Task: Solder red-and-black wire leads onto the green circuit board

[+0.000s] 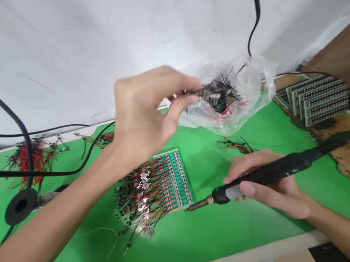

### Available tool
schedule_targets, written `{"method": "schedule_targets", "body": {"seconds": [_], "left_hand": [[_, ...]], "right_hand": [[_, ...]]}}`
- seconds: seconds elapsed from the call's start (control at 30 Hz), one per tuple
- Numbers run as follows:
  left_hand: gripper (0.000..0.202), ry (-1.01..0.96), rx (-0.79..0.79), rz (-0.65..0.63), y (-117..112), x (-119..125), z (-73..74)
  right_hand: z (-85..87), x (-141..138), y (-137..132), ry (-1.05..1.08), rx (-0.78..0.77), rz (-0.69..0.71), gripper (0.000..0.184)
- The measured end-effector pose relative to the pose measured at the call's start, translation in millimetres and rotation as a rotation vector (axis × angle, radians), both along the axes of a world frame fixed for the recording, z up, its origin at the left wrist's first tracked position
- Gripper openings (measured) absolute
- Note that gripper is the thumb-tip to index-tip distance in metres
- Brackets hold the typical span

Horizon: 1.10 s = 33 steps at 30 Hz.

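Note:
My left hand (145, 113) is raised over the green mat, fingers pinched on a small wired part (196, 93) at the mouth of a clear plastic bag (236, 98) full of dark wired components. My right hand (264, 184) rests on the mat and grips a black soldering iron (275, 171), its metal tip (196, 205) lying just right of a green circuit board strip (179, 179). Many red and black wires with small LEDs (140, 198) fan out from the board's left side.
A green mat (219, 232) covers the bench in front of a white wall. Bundles of red and black wires (31, 158) and black cables (20, 131) lie at left, with a black ring (21, 205). Stacked circuit boards (320, 99) sit on a wooden board at right.

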<state>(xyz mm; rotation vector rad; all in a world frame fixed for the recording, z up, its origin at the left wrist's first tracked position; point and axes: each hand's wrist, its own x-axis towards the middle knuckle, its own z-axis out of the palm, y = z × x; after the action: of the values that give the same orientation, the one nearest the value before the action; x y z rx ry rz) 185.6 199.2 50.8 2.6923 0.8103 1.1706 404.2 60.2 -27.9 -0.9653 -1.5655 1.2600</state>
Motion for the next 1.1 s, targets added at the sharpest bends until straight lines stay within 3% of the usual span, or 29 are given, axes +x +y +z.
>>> {"method": "schedule_targets", "body": {"seconds": [0.27,0.6,0.8,0.97,1.1], "left_hand": [[0.016,0.033,-0.121,-0.146,-12,-31,-45.7],[0.019,0.140,-0.190,-0.233,-4,-31,-85.2],[0.021,0.167,-0.161,-0.187,0,-38,-92.1],[0.046,0.192,-0.171,-0.159,-1,-42,-91.3],[0.039,0.242,-0.159,-0.176,2,-42,-86.8]], "right_hand": [[0.5,-1,1,-0.002,0.049,0.011,0.010],[0.1,0,4,0.004,-0.006,0.012,0.010],[-3.0,0,2,0.028,-0.054,-0.005,0.011],[-5.5,-1,5,0.026,-0.064,-0.003,0.011],[-7.1,-1,5,0.039,-0.075,-0.006,0.011]]}}
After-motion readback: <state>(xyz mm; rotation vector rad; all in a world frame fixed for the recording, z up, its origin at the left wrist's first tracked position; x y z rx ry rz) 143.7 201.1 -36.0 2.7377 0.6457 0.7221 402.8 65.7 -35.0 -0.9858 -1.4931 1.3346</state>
